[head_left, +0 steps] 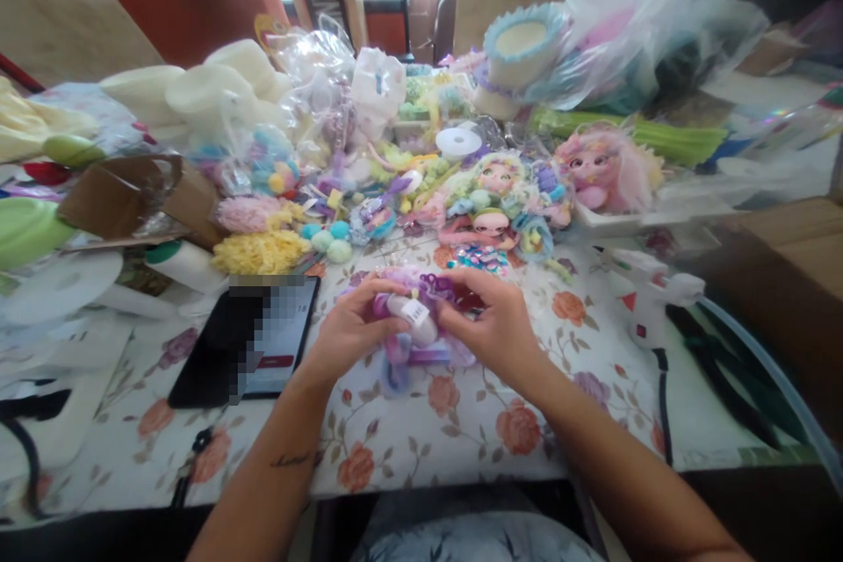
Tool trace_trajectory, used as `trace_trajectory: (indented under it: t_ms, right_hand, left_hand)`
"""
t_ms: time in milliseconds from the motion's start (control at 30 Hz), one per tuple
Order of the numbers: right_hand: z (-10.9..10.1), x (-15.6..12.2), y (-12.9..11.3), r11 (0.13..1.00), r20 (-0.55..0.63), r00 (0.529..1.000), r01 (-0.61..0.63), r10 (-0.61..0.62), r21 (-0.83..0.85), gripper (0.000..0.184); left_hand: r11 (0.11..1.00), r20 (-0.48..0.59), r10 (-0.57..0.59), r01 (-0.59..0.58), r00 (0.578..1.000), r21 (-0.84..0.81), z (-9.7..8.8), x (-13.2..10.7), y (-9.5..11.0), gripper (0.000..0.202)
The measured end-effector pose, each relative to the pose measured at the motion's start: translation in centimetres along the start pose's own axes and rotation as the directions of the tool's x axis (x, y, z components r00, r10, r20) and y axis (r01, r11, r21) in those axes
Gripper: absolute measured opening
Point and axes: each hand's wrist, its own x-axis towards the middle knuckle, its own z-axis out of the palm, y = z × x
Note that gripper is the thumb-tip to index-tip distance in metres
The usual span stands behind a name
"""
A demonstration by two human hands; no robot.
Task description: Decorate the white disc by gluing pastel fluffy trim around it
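Observation:
Just above the flowered tablecloth (408, 448), my two hands hold a purple, lilac and white craft piece (425, 329) between them. A small white tag with dark print (416, 311) sits on its pale rounded middle. My left hand (359, 316) grips its left side, thumb below and fingers above. On the other side my right hand (491, 316) pinches the edge near a dark purple lacy trim (438, 288). Lilac and bluish soft material (396, 373) hangs below onto the cloth. The fingertips partly hide the piece, so its exact kind is unclear.
A tablet (243, 342) lies left of my hands. At the right are a white glue gun (649, 290) and dark-handled pliers (724, 378). Doll-face decorations (497, 176), yellow trim (260, 253), pompoms (329, 241), a cardboard box (125, 193) and plastic bags crowd the back.

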Motion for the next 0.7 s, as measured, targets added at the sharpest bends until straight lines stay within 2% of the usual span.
trace_trajectory:
  t_ms: [133,233,300,367,433,500,567,700]
  right_hand:
    - [0.7,0.0,1.1,0.998,-0.04,0.998,-0.054,0.054,0.012,0.015]
    - [0.9,-0.2,1.5,0.998,-0.053,0.997,-0.054,0.053,-0.017,0.015]
    - [0.9,-0.2,1.6,0.999,-0.047,0.999,-0.03,0.028,-0.043,0.015]
    - [0.9,-0.3,1.7,0.997,-0.049,0.998,0.023,-0.027,-0.079,0.017]
    - [0.9,-0.3,1.8,0.988,-0.045,0.994,0.095,-0.101,-0.122,0.018]
    - [1.0,-0.4,1.9,0.972,-0.022,0.985,0.167,-0.173,-0.163,0.02]
    - [1.1,-0.5,2.0,0.956,0.008,0.976,0.216,-0.219,-0.201,0.022]
    - [1.6,-0.7,2.1,0.944,0.027,0.969,0.245,-0.246,-0.221,0.023]
  left_hand:
    - [0.991,-0.003,0.048,-0.047,0.999,0.122,0.3,0.5,0.4,0.035]
    - [0.989,0.014,0.025,-0.027,1.0,0.144,0.3,0.4,0.2,0.038]
    - [0.997,0.037,-0.037,0.034,0.999,0.065,0.3,0.2,0.0,0.043]
    - [0.986,0.104,-0.129,0.139,0.986,-0.096,0.6,-0.1,-0.1,0.047]
    - [0.931,0.179,-0.196,0.24,0.964,-0.274,1.0,-0.2,0.0,0.043]
    - [0.862,0.195,-0.217,0.281,0.957,-0.422,1.6,-0.2,0.2,0.037]
    - [0.831,0.151,-0.224,0.27,0.963,-0.487,2.1,-0.2,0.6,0.041]
    - [0.853,0.054,-0.275,0.27,0.96,-0.447,2.9,-0.3,1.0,0.038]
